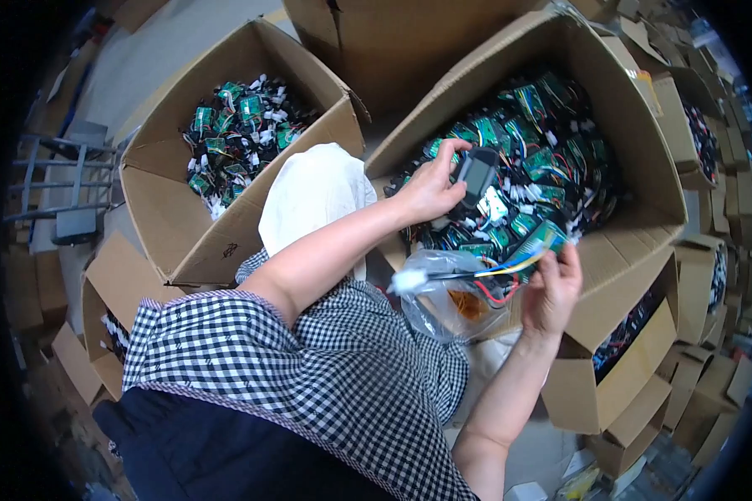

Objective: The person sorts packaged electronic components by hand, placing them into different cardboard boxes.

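My left hand grips a dark handheld display unit with a grey screen, over the large cardboard box at the right. Between the fingers of my right hand is a green circuit board, held over the near side of that box. Blue, yellow, red and black wires trail leftward from the board. Under them a clear plastic bag lies near my lap, with something orange-brown showing through. Many similar boards with wires and white plugs fill the box beneath my hands.
At the left stands another open cardboard box with a heap of boards. Smaller boxes with wired parts flank my legs, including an open carton at the right. A metal trolley is at the far left. Stacked cartons line the right.
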Tool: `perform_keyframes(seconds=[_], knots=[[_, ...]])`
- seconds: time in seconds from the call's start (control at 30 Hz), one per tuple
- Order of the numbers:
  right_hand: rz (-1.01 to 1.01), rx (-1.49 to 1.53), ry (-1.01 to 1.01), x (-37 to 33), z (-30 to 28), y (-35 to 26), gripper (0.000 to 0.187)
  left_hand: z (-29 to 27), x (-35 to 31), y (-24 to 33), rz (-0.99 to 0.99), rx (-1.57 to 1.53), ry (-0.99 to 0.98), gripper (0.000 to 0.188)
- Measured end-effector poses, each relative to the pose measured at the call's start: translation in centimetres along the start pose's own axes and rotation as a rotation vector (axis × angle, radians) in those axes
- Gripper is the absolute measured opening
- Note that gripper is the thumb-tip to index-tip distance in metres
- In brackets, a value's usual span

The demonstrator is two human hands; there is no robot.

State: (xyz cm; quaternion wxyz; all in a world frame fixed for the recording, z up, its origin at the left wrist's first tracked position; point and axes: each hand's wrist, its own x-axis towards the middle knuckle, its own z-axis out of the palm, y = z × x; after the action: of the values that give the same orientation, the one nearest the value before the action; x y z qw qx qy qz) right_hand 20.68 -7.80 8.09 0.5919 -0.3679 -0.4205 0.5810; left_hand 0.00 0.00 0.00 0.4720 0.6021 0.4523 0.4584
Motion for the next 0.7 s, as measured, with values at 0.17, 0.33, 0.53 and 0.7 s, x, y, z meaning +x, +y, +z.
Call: perform_keyframes(seconds=[0.17,0.33,0.53,0.7], knots=[[0.029,-0.114,0.156,2.6,0.1,1.8,0.023,2.0,-0.3,4.0,-0.172,-0.588,-0.343,0.039],[-0.018,-0.182,0.412,1.6,1.9,2.3,0.019,3.3,-2.2,6.3,-0.38,-0.79,-0.318,0.049],[-0.103,0.09,0.367,1.2,0.4,3.5,0.048,5.9,-3.3,5.5,-0.173,-0.626,-0.228,0.061],[-0.165,0.407,0.328,1.8,1.2,1.9,0.048,6.5,-1.7,6.1,0.168,-0.026,-0.087,0.061]])
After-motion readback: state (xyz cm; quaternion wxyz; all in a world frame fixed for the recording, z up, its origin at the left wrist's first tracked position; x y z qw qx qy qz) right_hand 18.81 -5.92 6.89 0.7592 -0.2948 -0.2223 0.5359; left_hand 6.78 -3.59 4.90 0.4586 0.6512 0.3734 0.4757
